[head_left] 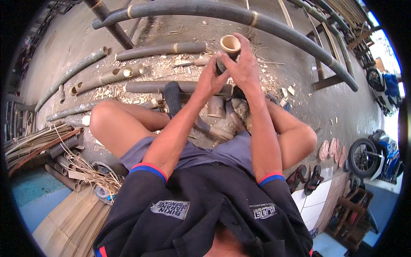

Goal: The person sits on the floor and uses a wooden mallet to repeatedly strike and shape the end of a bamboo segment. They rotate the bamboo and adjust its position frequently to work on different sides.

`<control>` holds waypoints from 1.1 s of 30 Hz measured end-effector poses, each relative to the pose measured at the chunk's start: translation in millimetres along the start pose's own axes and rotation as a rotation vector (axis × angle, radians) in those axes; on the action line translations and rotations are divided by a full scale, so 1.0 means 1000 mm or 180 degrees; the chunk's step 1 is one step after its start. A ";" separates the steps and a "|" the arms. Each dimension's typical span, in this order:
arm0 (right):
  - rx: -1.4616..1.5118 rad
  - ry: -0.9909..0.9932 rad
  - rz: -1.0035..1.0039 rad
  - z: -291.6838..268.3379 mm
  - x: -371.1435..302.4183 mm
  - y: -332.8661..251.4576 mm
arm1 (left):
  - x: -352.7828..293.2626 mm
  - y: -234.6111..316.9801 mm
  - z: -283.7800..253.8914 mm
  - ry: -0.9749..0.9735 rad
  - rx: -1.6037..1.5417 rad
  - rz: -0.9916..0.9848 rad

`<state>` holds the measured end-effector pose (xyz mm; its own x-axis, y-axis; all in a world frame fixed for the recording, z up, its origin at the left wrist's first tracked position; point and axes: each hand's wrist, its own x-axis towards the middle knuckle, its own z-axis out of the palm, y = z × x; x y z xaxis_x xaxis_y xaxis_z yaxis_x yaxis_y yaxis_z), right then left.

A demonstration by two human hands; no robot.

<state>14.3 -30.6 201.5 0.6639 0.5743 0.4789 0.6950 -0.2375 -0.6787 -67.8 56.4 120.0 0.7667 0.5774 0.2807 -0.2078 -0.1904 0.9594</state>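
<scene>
Out in front of my crossed legs, both hands grip a short dark bamboo tube [230, 44] with its pale, hollow end facing up. My left hand [211, 78] is closed against the tube's lower left side. On the right, my right hand [245, 67] wraps round it, with a finger reaching up near the rim. The fingers hide much of the tube's lower part. Left of my hands, a blade tool with a wooden handle [198, 62] lies on the shavings. A short brown bamboo piece [216, 107] sits between my legs, near a wooden-handled tool [219, 133].
A dark bamboo pole [188, 9] arches across the front. Several bamboo lengths, including one with cut holes [107, 78], lie among pale shavings [162, 70]. Bundled strips [34, 143] are at left. Sandals [314, 180] and a motorbike [364, 158] stand at right.
</scene>
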 end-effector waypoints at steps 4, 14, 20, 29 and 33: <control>0.0806 -0.0380 0.0323 -0.018 0.018 0.002 | 0.005 -0.035 -0.007 0.0086 0.0647 0.0077; 0.2218 -0.1170 0.0390 0.014 0.055 -0.011 | 0.019 -0.029 -0.015 -0.0441 -0.0607 -0.0710; 0.2946 -0.0373 0.0962 -0.017 0.040 0.018 | 0.020 -0.025 0.019 -0.0491 -0.0365 -0.0548; 0.1637 -0.0431 -0.0265 -0.002 0.052 -0.017 | 0.009 -0.012 0.012 -0.0011 -0.0435 -0.0127; 0.3636 0.0456 0.0530 -0.107 0.043 0.005 | 0.055 0.039 0.028 -0.0706 0.0880 0.0887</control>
<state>75.4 -90.9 278.4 0.7995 0.4914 0.3455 -0.0087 0.5846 -0.8112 -17.2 58.3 172.5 0.8224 0.2955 0.4862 -0.2779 -0.5371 0.7965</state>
